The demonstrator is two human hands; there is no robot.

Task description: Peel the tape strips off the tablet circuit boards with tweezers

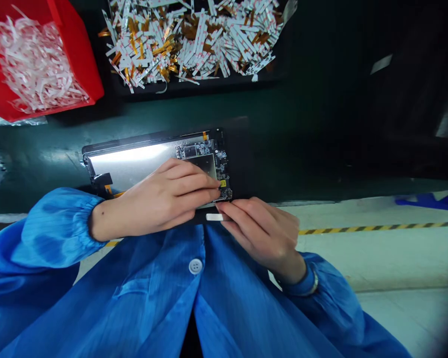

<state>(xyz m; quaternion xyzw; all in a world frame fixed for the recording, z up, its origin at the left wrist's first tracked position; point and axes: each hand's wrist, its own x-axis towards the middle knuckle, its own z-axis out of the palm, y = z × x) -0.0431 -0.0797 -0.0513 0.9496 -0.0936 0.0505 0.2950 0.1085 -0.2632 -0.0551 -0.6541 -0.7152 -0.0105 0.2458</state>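
Note:
A tablet lies face down and opened on the dark mat, its silver inner panel [134,166] bright under the light. A green-black circuit board [197,151] fills its far right corner. My left hand [168,194] lies across the panel, fingertips on the board's lower right edge; anything under them is hidden. My right hand [259,236] sits at the tablet's near corner, its fingertips closed on the end of a small white strip [213,217]. A black connector with an amber ribbon [102,181] sits at the tablet's left edge.
A black tray [194,87] at the far side holds a heap of white and amber flex strips [194,40]. A red bin [78,64] of white shreds stands far left. Yellow-black floor tape [377,228] runs right, beyond the dark mat [97,119].

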